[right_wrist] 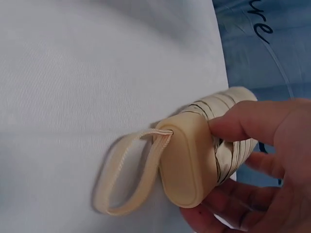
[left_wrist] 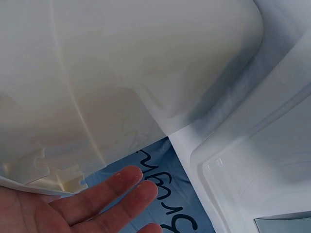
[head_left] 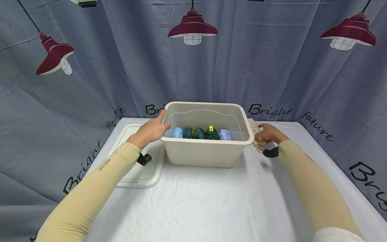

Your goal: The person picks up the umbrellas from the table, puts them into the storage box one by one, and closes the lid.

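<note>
Item one: my right hand (right_wrist: 272, 170), fingers curled round a beige folded umbrella (right_wrist: 204, 155), thumb pressed on its striped fabric; it lies on the white tablecloth (head_left: 211, 201) just right of the bin (head_left: 208, 151), its wrist loop (right_wrist: 126, 179) resting flat on the cloth. Item two: my left hand (head_left: 152, 129), fingers straight and close together, resting against the bin's left rim. Inside the bin: a row of rolled umbrellas (head_left: 201, 133), blue and dark green. Left of the bin: its clear lid (head_left: 142, 174), lying flat.
</note>
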The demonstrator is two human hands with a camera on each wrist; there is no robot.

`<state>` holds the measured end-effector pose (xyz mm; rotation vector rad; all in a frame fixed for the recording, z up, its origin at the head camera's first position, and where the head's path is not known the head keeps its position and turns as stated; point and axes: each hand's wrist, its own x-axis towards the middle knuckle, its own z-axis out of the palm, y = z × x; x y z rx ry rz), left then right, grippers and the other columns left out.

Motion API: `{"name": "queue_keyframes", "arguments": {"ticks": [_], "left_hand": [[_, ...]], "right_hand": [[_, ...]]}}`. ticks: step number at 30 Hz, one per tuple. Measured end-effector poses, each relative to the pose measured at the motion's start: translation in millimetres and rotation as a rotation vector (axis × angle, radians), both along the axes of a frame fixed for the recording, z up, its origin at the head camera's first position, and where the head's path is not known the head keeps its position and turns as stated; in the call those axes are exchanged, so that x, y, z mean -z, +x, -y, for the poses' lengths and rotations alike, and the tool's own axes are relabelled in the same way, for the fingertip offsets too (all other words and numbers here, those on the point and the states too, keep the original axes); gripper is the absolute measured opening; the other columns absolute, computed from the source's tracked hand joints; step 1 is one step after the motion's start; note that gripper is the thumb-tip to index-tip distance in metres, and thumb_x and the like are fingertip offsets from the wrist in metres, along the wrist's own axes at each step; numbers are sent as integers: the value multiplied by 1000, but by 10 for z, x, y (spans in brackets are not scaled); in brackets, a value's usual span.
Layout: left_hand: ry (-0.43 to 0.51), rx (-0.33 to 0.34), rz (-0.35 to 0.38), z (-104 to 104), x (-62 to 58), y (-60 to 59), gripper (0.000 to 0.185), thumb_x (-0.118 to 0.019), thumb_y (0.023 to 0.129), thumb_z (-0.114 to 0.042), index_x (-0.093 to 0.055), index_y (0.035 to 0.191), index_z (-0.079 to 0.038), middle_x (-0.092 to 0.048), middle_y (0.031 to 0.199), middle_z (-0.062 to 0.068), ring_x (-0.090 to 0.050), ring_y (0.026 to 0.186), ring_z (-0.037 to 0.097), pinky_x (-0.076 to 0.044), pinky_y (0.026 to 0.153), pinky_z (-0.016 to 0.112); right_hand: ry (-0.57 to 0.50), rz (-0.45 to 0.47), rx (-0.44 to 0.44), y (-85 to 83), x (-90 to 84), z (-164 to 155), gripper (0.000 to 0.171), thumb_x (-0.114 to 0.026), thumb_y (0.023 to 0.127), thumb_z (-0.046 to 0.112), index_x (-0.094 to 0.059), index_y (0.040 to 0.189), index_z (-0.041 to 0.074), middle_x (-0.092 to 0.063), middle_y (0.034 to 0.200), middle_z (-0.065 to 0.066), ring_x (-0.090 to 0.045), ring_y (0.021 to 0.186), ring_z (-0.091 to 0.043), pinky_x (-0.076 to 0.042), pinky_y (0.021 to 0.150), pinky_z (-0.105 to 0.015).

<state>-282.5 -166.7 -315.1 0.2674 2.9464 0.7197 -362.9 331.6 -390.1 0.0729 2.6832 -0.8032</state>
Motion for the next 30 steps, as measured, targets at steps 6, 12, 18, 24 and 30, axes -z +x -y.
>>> {"name": "queue_keyframes", "arguments": {"ticks": [6, 12, 18, 24, 30], "left_hand": [[4, -1, -3, 5, -4, -2, 76, -39, 99, -47, -1, 164, -29, -57, 141, 22, -61, 117, 37, -45, 100, 55], [7, 0, 10, 5, -8, 4, 76, -39, 100, -47, 0, 164, -30, -57, 140, 21, -61, 117, 36, -45, 100, 55], [6, -1, 17, 10, -11, 0, 77, -38, 100, -47, 2, 164, -30, -52, 146, 22, -59, 123, 39, -44, 102, 56], [9, 2, 25, -4, -8, -10, 77, -37, 100, -47, 3, 163, -31, -51, 147, 22, -59, 122, 37, -44, 101, 56], [6, -4, 30, -11, 3, -8, 76, -37, 101, -47, 4, 163, -31, -54, 144, 22, -61, 116, 36, -45, 98, 55]], "right_hand": [[-32, 85, 42, 116, -74, -126, 88, -63, 87, 20, -15, 153, -14, -52, 98, -14, -57, 87, -23, -54, 81, -39], [-13, 163, 58, 203, -101, -225, 91, -65, 89, 23, -11, 153, -15, -51, 108, -20, -56, 99, -30, -53, 87, -43], [-24, 194, 32, 275, -121, -271, 87, -66, 89, 20, -15, 150, -15, -55, 100, -17, -58, 93, -29, -56, 85, -45], [-44, 239, 38, 302, -145, -324, 92, -67, 89, 24, -12, 153, -13, -53, 107, -20, -56, 99, -31, -56, 85, -46], [-56, 198, 74, 211, -212, -341, 99, -63, 94, 33, 2, 157, -7, -28, 150, -38, -43, 127, -50, -46, 101, -58]]}}
